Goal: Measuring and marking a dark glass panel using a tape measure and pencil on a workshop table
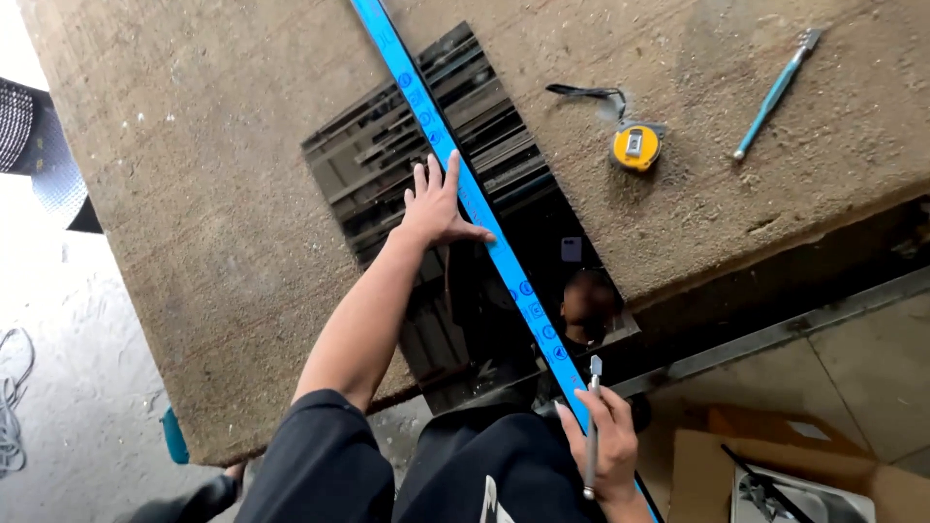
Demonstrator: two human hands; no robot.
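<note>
Even daylight, sharp focus, overexposed left edge, soft shadows

The left hand (pixel 436 205) pressed flat on a long blue straightedge (pixel 465 184) lying across a dark reflective glass sheet (pixel 387 155), while the right hand (pixel 605 446) gripped a slim metal glass cutter (pixel 592 426) at the straightedge's near end.

A brown cardboard box (pixel 775 455) lies open on the floor at lower right, beside the table; a small pale rectangular label (pixel 807 430) sits on its flap; no signs or screens show.
</note>
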